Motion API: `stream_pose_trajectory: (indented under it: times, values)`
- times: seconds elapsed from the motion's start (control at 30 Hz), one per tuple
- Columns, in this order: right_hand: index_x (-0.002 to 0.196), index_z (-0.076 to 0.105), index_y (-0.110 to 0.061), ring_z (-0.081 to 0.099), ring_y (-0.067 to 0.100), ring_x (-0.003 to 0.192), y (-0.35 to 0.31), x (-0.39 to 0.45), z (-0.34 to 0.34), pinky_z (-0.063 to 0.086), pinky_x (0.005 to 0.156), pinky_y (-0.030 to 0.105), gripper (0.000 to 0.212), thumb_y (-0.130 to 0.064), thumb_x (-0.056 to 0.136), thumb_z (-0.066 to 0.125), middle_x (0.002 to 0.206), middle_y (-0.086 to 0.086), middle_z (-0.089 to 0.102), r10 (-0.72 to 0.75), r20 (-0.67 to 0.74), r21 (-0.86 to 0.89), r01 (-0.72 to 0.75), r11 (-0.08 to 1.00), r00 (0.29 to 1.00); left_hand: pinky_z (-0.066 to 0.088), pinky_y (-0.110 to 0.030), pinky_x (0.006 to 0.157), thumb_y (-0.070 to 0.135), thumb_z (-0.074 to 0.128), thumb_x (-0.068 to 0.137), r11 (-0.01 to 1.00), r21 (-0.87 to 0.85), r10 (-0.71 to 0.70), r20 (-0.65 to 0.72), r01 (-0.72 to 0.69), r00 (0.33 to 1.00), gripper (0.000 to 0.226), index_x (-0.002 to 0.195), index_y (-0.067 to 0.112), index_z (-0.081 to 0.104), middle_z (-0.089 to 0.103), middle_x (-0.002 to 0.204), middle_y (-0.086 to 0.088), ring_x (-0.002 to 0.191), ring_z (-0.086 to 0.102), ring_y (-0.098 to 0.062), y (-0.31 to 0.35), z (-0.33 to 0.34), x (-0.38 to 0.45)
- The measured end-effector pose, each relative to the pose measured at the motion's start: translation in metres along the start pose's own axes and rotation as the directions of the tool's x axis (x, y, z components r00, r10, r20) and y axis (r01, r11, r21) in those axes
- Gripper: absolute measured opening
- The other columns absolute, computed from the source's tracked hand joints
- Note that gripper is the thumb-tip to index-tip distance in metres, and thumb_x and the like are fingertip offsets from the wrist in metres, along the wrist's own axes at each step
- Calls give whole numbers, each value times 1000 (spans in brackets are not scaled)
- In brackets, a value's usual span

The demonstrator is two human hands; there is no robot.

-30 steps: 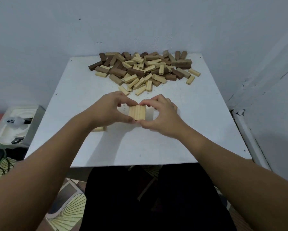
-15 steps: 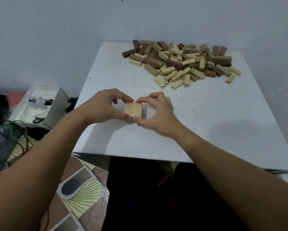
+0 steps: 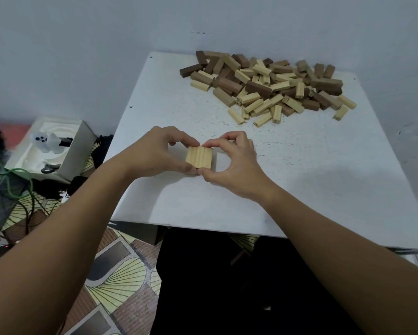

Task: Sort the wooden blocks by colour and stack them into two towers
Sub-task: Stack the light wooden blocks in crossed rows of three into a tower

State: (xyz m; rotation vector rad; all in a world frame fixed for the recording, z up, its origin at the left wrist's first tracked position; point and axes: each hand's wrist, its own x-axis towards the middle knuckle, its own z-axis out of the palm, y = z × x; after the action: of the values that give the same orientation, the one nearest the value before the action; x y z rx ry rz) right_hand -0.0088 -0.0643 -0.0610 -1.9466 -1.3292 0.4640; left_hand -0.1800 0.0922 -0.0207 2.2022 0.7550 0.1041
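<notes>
A flat row of three pale wooden blocks (image 3: pixel 199 157), laid side by side with their long faces touching, is pinched at its near and far ends by both hands: the left hand (image 3: pixel 155 152) is curled round the left half, thumb at the near edge and fingertips at the far edge, and the right hand (image 3: pixel 232 163) is closed on the right half in the same way. The row is held low over the near-left part of the square white table (image 3: pixel 324 180); whether it rests on the surface cannot be told. Well apart, at the far edge, a loose heap of mixed pale and dark brown wooden blocks (image 3: pixel 266 88) remains unsorted, so the task is judged barely begun. The row could be spoiled if the pinch is released unevenly: one block might be dragged askew or a gap opened, leaving a crooked first layer under the tower. To the left, below the table, a white tray holding a small white figure (image 3: pixel 49 147) and green cables (image 3: pixel 14 184) is seen.
</notes>
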Motion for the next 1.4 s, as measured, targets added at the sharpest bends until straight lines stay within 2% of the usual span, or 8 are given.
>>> stream_pose_trajectory:
  times: [0.2, 0.37, 0.5, 0.67, 0.9, 1.27, 1.33, 1.4]
  values:
    - [126, 61, -50, 32, 10, 123, -1, 0, 2, 31, 115, 47, 59, -58, 71, 81, 124, -13, 35, 1, 21, -28, 0, 1000, 1000, 37, -18, 82, 43, 96, 66, 999, -34, -38, 21, 39, 999, 64, 123, 45, 69, 59, 121, 25, 112, 47, 4, -1, 0, -5]
    - [135, 55, -50, 30, 9, 126, 2, -3, -3, 33, 116, 43, 69, -58, 72, 83, 127, -14, 34, 16, 46, 10, -16, 1000, 999, 45, -27, 99, 42, 98, 60, 986, -147, -74, 35, 79, 997, 82, 134, 47, 62, 60, 124, 17, 120, 51, -6, -10, -5, -10]
    - [138, 54, -46, 30, 10, 129, 5, -2, -5, 35, 116, 42, 74, -61, 71, 83, 130, -13, 34, 33, 84, 22, -35, 999, 996, 44, -17, 95, 28, 98, 64, 962, -242, -110, 61, 122, 992, 75, 131, 40, 67, 62, 126, 11, 123, 54, -5, -15, -9, -11]
    - [131, 60, -46, 32, 10, 129, 7, -1, -6, 37, 114, 41, 64, -59, 72, 83, 126, -13, 35, 30, 88, 50, -34, 998, 996, 50, -32, 107, 28, 100, 63, 952, -274, -113, 100, 137, 989, 64, 119, 42, 75, 64, 127, 8, 121, 60, -11, -15, -11, -8]
    - [129, 62, -46, 33, 11, 127, 5, -1, -5, 35, 115, 43, 61, -57, 73, 84, 125, -12, 36, 33, 82, 45, -37, 998, 996, 49, -37, 111, 21, 99, 63, 942, -306, -115, 96, 139, 989, 57, 113, 39, 78, 65, 130, 6, 122, 61, -11, -11, -10, -9]
    - [137, 55, -45, 31, 11, 129, 5, -2, -6, 35, 115, 40, 73, -59, 71, 84, 127, -13, 34, 47, 97, 57, -53, 997, 994, 48, -36, 111, 47, 97, 48, 944, -293, -116, 133, 151, 984, 78, 122, 41, 73, 67, 128, 9, 125, 58, -11, -14, -13, -10]
    - [139, 53, -45, 30, 10, 131, 4, -3, -8, 33, 116, 37, 71, -59, 76, 81, 129, -12, 33, 60, 113, 81, -69, 994, 992, 48, -33, 109, 46, 98, 55, 938, -312, -121, 115, 152, 986, 72, 123, 41, 73, 66, 126, 7, 121, 59, -12, -13, -13, -10]
    - [141, 52, -44, 32, 10, 132, 2, -2, -10, 31, 116, 37, 58, -56, 88, 71, 130, -11, 36, 82, 109, 153, -98, 983, 991, 47, -30, 102, 44, 93, 70, 906, -400, -138, 36, 141, 990, 55, 122, 37, 74, 67, 120, 4, 111, 60, -12, -9, -13, -8]
